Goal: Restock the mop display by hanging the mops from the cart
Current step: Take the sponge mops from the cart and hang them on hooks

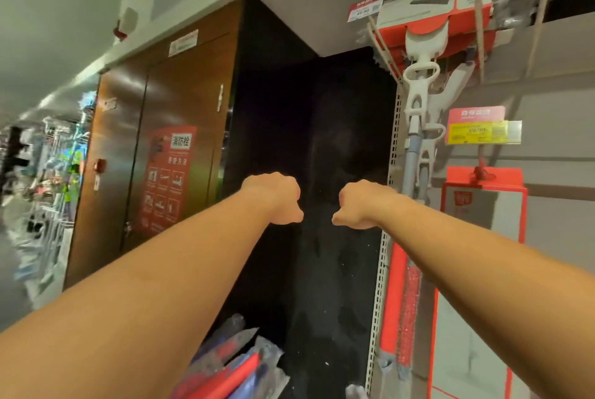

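Below, not ahead: both fists empty.
Left hand [277, 199] and right hand [360, 205] clench on nothing; plastic-wrapped red-handled mops [231, 369] slant up-right beneath the left forearm, nearer that hand.

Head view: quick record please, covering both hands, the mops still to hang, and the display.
left hand: closed fist, holding nothing
right hand: closed fist, holding nothing
wrapped mops: bottom edge, under the left forearm, in clear plastic, untouched
hanging mop: white head, upper right of the display
red box: hangs lower right, below the yellow price tag
black panel: behind both hands
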Motion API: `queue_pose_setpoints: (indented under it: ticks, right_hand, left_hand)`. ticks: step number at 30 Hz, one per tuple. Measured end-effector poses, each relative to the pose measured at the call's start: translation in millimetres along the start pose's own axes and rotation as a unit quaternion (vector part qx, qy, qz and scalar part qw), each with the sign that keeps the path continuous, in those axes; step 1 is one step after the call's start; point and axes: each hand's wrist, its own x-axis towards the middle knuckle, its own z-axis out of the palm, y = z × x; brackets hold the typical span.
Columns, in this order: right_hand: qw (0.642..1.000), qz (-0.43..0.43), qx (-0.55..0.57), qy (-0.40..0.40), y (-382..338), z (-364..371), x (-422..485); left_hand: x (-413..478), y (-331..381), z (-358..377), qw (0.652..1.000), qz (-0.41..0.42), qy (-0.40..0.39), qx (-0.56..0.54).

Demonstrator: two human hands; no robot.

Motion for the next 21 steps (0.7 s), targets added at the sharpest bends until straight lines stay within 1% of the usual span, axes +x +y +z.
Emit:
queue_pose_setpoints:
  ticks: [3,7,15,21]
  right_hand:
    - [0.999,-0.026,0.016,-0.018,-35.3,4.6,-15.1]
    - [0.997,-0.06,0.046,-0.024,-83.3,13.8,-25.2]
    - [0.986,-0.124,0.09,-0.06,-206.7,29.3,-80.2]
    - [0.981,-0.151,0.088,-0.084,-269.2,56.8,-112.9]
  left_hand:
    - [-30.4,-29.1,3.6,1.0,-0.025,-0.016,0.009]
    - [-69.2,-69.0,12.3,0.998,-0.048,-0.028,0.021]
    - [-167.0,-156.0,40.0,0.992,-0.097,-0.065,0.045]
    - [-221.9,-193.6,56.5,0.985,-0.12,-0.101,0.067]
